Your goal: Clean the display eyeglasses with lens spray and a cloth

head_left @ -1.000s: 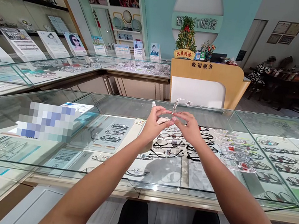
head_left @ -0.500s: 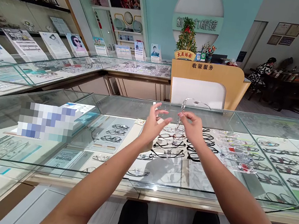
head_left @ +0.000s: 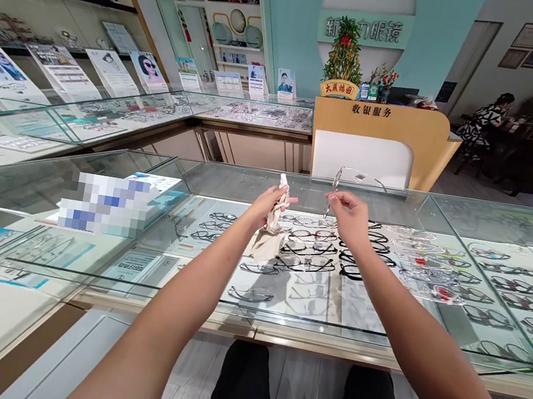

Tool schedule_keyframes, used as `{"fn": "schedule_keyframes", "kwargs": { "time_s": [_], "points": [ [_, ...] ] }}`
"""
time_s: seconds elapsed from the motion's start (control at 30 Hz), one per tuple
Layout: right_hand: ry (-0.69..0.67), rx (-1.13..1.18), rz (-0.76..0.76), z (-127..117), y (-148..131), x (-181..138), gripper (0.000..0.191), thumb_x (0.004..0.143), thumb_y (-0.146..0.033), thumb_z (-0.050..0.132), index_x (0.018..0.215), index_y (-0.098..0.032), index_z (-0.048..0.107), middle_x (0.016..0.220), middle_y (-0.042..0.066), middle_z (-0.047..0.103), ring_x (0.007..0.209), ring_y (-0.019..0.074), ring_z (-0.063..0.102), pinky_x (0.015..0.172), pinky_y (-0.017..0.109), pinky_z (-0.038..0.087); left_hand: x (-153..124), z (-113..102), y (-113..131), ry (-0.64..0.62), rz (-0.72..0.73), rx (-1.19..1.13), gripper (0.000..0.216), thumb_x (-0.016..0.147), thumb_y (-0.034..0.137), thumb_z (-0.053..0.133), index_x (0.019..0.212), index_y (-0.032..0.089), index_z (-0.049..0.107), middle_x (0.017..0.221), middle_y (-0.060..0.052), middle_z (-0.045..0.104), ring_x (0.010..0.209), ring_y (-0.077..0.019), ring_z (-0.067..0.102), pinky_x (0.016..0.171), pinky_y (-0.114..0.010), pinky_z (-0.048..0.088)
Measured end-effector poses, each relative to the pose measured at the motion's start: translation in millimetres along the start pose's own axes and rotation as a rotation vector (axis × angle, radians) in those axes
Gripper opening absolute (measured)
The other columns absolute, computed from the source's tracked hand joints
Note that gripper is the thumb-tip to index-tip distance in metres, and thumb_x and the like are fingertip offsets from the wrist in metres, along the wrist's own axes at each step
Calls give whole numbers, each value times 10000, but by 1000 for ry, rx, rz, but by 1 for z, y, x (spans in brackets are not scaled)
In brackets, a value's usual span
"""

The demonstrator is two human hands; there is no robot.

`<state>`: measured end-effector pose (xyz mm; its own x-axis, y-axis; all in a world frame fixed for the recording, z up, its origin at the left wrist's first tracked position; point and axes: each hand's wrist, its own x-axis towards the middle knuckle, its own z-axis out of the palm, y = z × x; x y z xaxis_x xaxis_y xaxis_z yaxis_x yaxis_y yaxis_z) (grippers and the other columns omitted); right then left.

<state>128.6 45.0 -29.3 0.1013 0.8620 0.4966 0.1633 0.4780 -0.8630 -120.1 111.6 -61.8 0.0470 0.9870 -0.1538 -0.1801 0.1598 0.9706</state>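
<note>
My right hand (head_left: 351, 221) pinches a thin, clear-looking pair of eyeglasses (head_left: 337, 178), held upright above the glass counter with one temple stretching to the right. To its left, my left hand (head_left: 265, 205) is closed around a crumpled beige cloth (head_left: 268, 245) that hangs down below the fingers. A small white bottle-like tip (head_left: 284, 180) pokes up from the same hand; the rest of it is hidden by fingers and cloth. The two hands are apart. Under the glass, beneath them, lie rows of dark-framed eyeglasses (head_left: 307, 264).
The glass display counter (head_left: 209, 304) spans the space before me. A white box or leaflet, partly pixelated (head_left: 104, 201), rests on it at left. Beyond stands a wooden cashier desk (head_left: 438, 136) with a plant (head_left: 343, 53). A person (head_left: 484, 123) sits at the far right.
My left hand has turned and closed from spread fingers, bringing the cloth and white tip into clearer view. The right hand still holds the eyeglasses. The view has shifted slightly.
</note>
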Motion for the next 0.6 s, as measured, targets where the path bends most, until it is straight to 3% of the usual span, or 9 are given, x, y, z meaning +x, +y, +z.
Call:
{"fn": "schedule_keyframes", "kwargs": {
  "time_s": [0.13,0.27,0.47,0.6],
  "points": [
    [1,1,8,0,1,1,284,913,-495,689,836,-242,795,1046,70,868,1065,292,767,1031,463,538,5,2,-4,-35,-12,22,689,732,638,998,1123,237,598,1183,-131,842,554,-85,565,451,-199,392],
    [0,-13,21,-2,1,3,268,920,-487,689,840,-252,789,1059,54,870,1068,287,762,1045,467,542,5,6,-9,19,20,68,622,733,578,995,1102,226,637,1139,-108,837,564,-89,576,475,-212,386],
    [11,-12,19,-6,0,4,264,931,-474,681,838,-252,788,1049,44,867,1058,281,767,1045,458,551,-1,12,0,221,259,95,532,710,412,969,1079,216,639,972,-45,767,778,-138,661,605,-231,422],
    [18,-22,14,-8,-1,6,269,939,-472,675,858,-252,806,1048,48,864,1061,284,768,1041,459,550,-15,13,18,245,404,137,509,772,522,912,1124,203,727,758,13,640,654,-128,530,546,-251,339]
  ]
}}
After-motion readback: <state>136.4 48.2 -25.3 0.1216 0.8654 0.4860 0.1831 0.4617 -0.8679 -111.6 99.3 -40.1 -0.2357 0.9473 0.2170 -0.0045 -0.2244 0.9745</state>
